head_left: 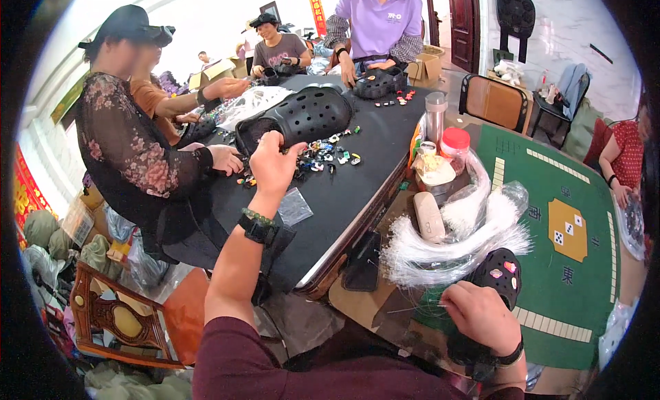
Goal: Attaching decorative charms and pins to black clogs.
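My left hand [271, 167] reaches across the black table, its fingers closed over the open edge of a large black clog [309, 116] with round holes. Small colourful shoe charms [330, 152] lie scattered beside that clog. Near the lower right my right hand [485, 317] is closed, thumb and fingertips pinched at a thin pale strand. Just beyond it is a smaller black clog [496, 275] with several charms on its top, partly hidden by the hand. A bundle of white plastic strands [419, 259] lies next to this clog.
A clear plastic bag [295, 206] lies on the black table [375, 135]. A red-lidded jar [454, 145], a clear bottle [434, 118] and a beige case [429, 218] stand by the green mat [543, 255]. Co-workers handle clogs opposite and left. A wooden chair [130, 317] is at lower left.
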Demonstrator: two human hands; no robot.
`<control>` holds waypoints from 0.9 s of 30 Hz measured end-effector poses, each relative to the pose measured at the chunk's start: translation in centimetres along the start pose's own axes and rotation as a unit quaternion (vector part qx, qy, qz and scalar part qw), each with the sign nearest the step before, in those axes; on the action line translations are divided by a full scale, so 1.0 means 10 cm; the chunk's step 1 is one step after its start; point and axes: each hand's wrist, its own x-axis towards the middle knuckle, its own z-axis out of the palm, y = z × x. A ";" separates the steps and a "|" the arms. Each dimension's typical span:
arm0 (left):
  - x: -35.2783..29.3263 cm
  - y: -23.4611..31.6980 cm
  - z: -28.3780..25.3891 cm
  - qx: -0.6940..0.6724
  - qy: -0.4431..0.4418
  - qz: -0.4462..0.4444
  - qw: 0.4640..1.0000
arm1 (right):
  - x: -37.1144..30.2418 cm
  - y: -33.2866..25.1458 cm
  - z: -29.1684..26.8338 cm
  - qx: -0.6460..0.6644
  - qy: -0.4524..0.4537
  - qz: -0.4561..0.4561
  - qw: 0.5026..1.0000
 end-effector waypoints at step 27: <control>0.06 -0.25 0.50 0.001 -0.075 -0.062 0.995 | 0.00 0.03 -0.03 -0.005 0.002 0.014 1.000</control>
